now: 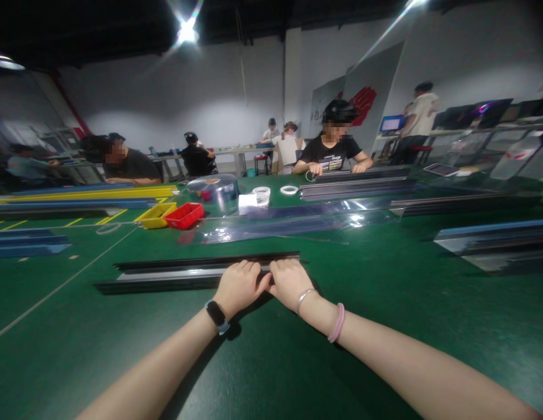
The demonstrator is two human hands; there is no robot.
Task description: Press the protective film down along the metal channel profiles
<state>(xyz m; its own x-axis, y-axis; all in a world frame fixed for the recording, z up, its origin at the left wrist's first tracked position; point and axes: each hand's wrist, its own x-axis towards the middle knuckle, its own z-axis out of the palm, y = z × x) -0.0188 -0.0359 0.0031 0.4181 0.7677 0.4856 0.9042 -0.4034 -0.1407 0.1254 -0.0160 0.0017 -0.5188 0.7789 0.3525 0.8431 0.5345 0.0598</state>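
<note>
Clasping one end of the black channel (166, 273), the left hand (240, 284) and right hand (291, 283) curl side by side; its length extends left of both.

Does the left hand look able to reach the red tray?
Probably yes, stretching forward: between the left hand and red tray, only the low black profile and clear film seem to lie.

Pale grey wall (166, 81), dark ceiling (100, 23), bright lamp (188, 32), green tabletop (385, 291)
</note>
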